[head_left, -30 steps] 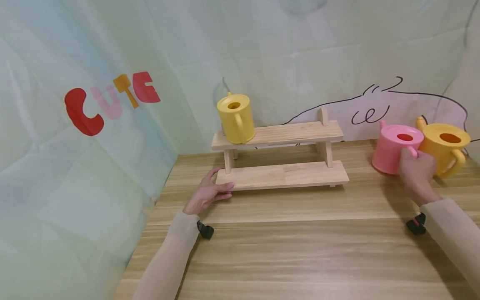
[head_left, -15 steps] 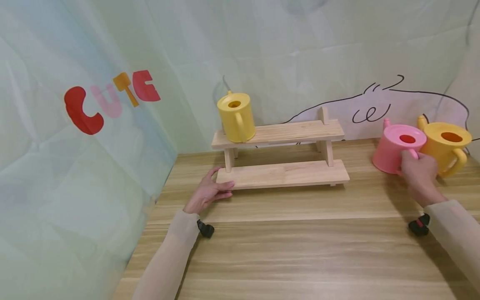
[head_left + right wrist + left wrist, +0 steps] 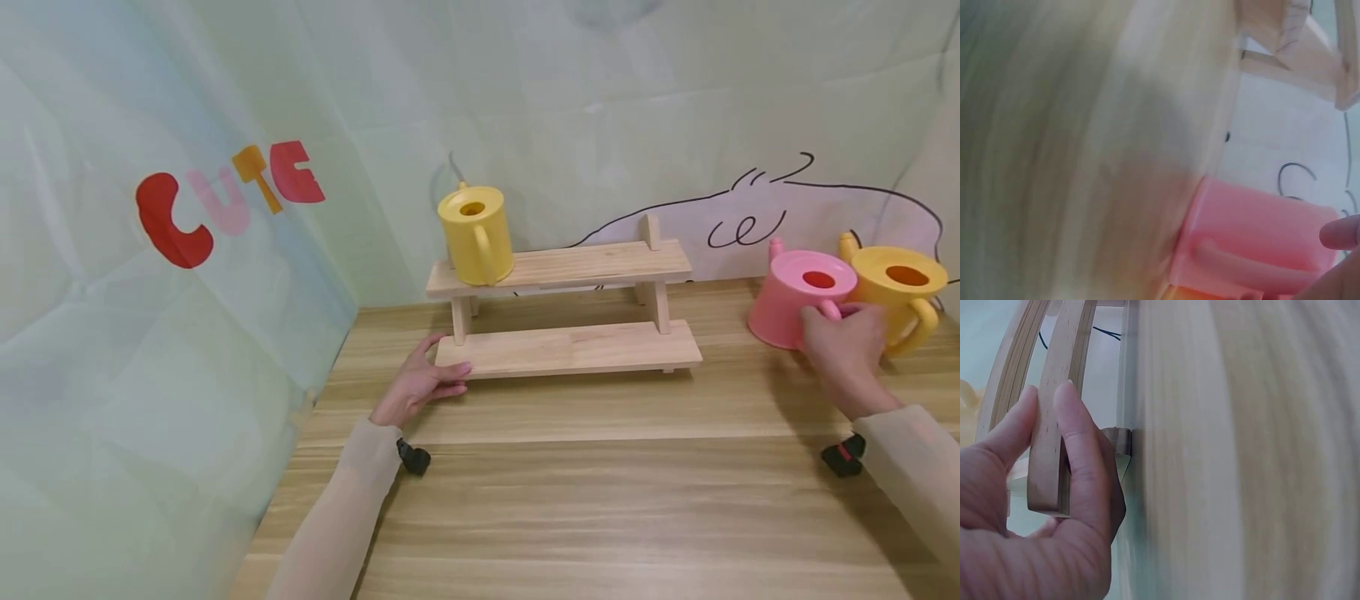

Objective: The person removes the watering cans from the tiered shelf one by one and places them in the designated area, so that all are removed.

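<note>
My left hand (image 3: 420,382) grips the left end of the lower board of a two-tier wooden shelf (image 3: 570,350). In the left wrist view the thumb and fingers lie on either side of that board (image 3: 1054,444). On the right, a pink watering can (image 3: 795,292) stands on the table, its handle toward me. My right hand (image 3: 843,350) is at this handle, fingers loosened and spread around it. The right wrist view shows the thumb (image 3: 1338,232) apart from the pink handle (image 3: 1254,269); the other fingers are mostly out of frame.
A yellow watering can (image 3: 480,242) stands at the left end of the upper board. Just right of the pink one is a darker yellow watering can (image 3: 892,287). Behind the wood-grain table (image 3: 570,500) hangs a pale printed cloth (image 3: 570,125).
The pink watering can has turned slightly, its spout shifting right. My right hand has shifted a little right, and its fingers have loosened from the handle. My left hand keeps its place on the shelf.
</note>
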Tool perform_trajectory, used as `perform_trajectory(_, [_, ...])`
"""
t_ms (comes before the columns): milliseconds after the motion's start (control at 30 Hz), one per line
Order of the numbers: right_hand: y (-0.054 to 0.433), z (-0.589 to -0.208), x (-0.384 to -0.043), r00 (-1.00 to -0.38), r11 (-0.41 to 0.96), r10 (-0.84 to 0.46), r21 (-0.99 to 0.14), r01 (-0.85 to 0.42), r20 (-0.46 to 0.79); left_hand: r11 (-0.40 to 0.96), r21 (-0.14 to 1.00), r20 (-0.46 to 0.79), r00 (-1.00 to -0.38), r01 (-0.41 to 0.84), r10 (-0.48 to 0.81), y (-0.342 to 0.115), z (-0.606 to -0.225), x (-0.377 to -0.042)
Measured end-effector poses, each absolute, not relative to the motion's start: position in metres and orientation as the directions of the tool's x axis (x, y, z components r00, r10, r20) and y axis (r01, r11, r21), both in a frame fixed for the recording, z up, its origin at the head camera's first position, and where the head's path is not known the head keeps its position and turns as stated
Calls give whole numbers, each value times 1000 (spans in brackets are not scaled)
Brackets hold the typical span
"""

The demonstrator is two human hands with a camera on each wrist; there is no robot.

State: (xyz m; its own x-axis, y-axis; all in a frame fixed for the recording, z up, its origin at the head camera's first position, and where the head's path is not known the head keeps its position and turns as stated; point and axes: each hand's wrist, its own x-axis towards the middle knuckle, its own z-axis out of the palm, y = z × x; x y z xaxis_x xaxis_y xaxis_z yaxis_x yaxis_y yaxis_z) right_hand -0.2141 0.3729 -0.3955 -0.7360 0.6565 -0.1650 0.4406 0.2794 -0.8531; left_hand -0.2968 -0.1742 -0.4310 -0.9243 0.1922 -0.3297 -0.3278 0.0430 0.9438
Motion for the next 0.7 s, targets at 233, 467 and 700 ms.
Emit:
perform_trajectory(233, [346,-380,-214,-678,283,729,-858,429,-98,43,942,-336,-922,-334,191,-175,-431,-297])
perform_trajectory(467, [321,-359,-213,-714,350,700,-860,372,-24,41,941,-337,-922,-336,191,-176,-432,-298])
perform_trajectory(700, [282,-343,-214,-759,399,646,-883,246,81,48,942,-336,-922,-333,192,-175,-429,-296])
